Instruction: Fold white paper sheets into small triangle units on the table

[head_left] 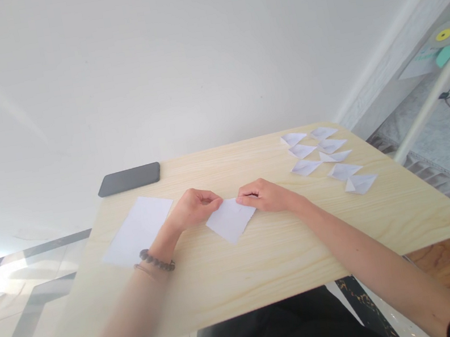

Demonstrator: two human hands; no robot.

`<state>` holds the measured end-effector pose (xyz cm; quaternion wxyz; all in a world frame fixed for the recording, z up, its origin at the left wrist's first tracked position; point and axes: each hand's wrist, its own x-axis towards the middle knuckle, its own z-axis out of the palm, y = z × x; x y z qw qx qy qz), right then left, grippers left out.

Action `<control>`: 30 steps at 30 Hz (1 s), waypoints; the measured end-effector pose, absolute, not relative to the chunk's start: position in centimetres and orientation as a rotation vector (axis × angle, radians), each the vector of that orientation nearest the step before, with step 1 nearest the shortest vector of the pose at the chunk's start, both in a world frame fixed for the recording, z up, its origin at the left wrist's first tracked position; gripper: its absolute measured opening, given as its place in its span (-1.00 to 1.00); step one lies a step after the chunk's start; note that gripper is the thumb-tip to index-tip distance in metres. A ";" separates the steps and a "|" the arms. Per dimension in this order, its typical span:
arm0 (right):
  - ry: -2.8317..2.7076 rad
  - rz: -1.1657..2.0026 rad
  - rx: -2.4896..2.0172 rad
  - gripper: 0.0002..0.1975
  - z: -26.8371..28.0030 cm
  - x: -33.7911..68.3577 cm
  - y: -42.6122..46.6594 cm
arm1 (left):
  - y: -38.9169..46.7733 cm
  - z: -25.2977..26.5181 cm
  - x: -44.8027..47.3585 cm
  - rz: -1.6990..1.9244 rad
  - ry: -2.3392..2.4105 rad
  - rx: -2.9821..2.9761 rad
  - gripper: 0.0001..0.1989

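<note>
A small white sheet of paper (232, 222) lies in front of me, one corner pointing my way and its far edge between my two hands. My left hand (197, 206), a beaded bracelet on its wrist, pinches the paper's far left part. Opposite it, my right hand (263, 195) pinches the far right part between thumb and fingers. The fingertips of both hands partly cover the far edge, so how it is folded there is hidden. Left of my left hand rests a larger flat stack or sheet of white paper (142, 228).
Several folded white paper shapes (303, 151) stand in two rough columns at the table's right. A dark phone (129, 179) lies at the back left corner. The wooden table (284, 262) meets a white wall behind. A white stand (426, 106) is beyond the right edge.
</note>
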<state>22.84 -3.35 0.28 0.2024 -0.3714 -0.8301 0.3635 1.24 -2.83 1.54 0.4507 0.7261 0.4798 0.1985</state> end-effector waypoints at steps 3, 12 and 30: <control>-2.303 1.095 -1.051 -0.68 0.4 23.8 -3.2 | -2.5 1.5 0.6 0.488 1.164 1.821 -0.71; -2.295 1.079 -1.120 -0.68 0.5 23.8 -3.2 | -2.8 1.4 1.2 0.536 1.074 1.844 -0.66; -2.217 0.789 -1.007 -0.83 -0.2 22.0 -3.5 | -3.8 1.2 3.1 0.523 1.107 1.969 -0.67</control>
